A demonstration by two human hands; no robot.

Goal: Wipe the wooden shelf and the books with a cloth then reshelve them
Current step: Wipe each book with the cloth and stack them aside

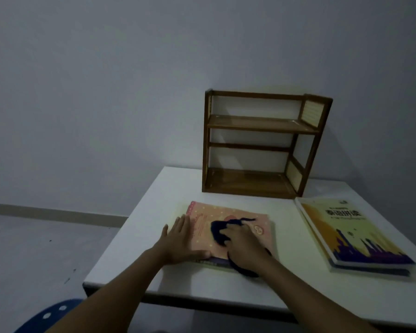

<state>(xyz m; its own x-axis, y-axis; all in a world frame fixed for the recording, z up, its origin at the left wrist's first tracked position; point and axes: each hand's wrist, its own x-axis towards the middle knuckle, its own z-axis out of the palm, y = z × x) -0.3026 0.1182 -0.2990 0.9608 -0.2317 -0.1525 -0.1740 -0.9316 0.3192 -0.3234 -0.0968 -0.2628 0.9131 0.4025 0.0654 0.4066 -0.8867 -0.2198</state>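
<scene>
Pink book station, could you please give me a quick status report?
Left hand flat on pink book. Right hand presses dark cloth on cover. Shelf bare, yellow book waiting. Nothing in the way.

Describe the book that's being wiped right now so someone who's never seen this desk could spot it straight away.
Start at the wooden shelf standing at the back of the white table; the book lies flat just in front of its left half. It is the pink book, with the left hand pressing its left edge and the right hand holding a dark blue cloth on its cover. The yellow book farther right is untouched.
</scene>
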